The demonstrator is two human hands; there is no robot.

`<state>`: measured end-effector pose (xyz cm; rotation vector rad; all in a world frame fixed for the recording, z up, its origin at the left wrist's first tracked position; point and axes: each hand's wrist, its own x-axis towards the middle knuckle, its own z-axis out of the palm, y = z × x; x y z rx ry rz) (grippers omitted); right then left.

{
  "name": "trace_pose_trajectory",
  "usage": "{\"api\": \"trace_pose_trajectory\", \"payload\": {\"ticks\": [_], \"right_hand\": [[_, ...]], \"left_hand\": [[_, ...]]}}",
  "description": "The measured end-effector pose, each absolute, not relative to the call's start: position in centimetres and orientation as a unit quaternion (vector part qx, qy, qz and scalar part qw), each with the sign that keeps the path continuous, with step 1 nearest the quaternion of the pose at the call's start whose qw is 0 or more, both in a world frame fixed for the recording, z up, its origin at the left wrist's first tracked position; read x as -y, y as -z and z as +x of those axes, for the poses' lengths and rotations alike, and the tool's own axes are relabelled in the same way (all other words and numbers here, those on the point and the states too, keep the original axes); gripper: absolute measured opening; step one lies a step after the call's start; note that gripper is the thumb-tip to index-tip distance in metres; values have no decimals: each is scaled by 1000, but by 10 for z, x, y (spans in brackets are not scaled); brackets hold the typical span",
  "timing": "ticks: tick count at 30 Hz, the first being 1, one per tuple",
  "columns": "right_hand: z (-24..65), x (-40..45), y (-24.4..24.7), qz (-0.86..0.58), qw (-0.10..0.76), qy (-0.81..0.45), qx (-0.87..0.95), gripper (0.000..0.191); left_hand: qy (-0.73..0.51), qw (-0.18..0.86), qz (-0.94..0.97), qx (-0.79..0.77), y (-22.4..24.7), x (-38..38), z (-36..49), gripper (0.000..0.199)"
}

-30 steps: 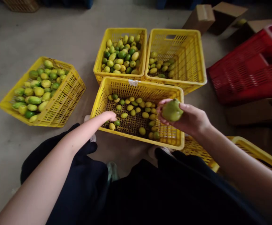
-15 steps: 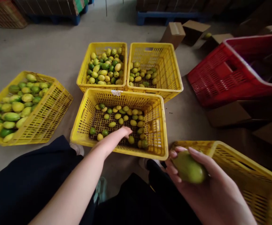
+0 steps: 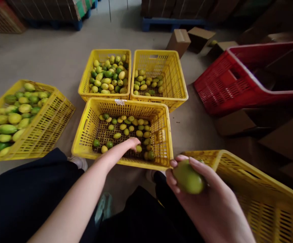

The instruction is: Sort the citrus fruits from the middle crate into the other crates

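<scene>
In the middle yellow crate (image 3: 122, 162), lemons lie scattered in a thin layer. My left hand (image 3: 133, 143) reaches down into it, fingers bent against a yellow-green lemon (image 3: 138, 149) near the front right; the fingertips are partly hidden. At the lower right my right hand (image 3: 209, 195) is wrapped around a larger green lemon (image 3: 188, 177), slightly blurred, held above the corner between the middle crate and another yellow crate (image 3: 221, 158). Beyond the middle crate, a left back crate (image 3: 85, 91) is well filled with lemons and a right back crate (image 3: 179, 79) holds fewer.
A tilted yellow crate (image 3: 57, 118) full of lemons stands at the left. To the right are a red crate (image 3: 217, 71) and open cardboard boxes (image 3: 234, 121). Blue pallets (image 3: 161, 23) with stacked cartons stand at the back. A person's dark-clothed leg (image 3: 27, 189) is at the lower left.
My left hand has closed the small gap to the lemon in the middle crate. My right hand, still around its lemon, has shifted left in view as the whole scene slid left.
</scene>
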<state>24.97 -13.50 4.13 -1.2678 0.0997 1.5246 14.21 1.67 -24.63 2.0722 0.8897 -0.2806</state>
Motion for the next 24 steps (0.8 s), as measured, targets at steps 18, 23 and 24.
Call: {"api": "trace_pose_trajectory", "payload": {"ticks": [18,23,24], "right_hand": [[184,84,-46,-444,617,-557,333,32],[166,86,-21,-491,591,-442,462,40],[164,87,-18,-493,587,-426,480,41]], "left_hand": [[-464,464,656,-372,-46,30,-17,55],[-478,348,673,-445,-28,62,-25,50],[-473,331,684,-447,-28,66,-26,50]]}}
